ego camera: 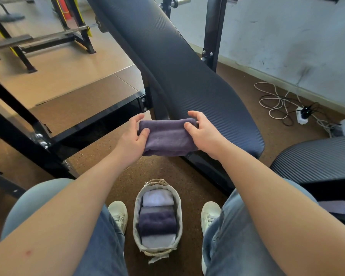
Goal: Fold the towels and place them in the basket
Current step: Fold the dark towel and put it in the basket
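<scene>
Gym floor [173, 170], brown and speckled, with a black bench [187, 76] sloping up and away, and the person sits facing its low end. Both hands are on one purple towel [167, 139], already folded into a thick oblong and held level at the bench's near end. Whether it rests on the pad or hangs just clear of it, I cannot tell. Left hand [130, 141] takes the left end, thumb on top, fingers curled round the far edge. Right hand [204, 134] mirrors it on the right end. A grip at both ends like that looks meant to stop the layers springing open. Down between the shoes [118, 214] sits the basket [136, 224], nearly under the hands, so the drop should be short and straight. Inside, packed towels [157, 220] lie in a row, pale at both ends, dark purple in the middle, filling it wall to wall. My read: folding done, placing next, and this one will likely have to go on top. Cables [275, 100] lie well off to the right.
</scene>
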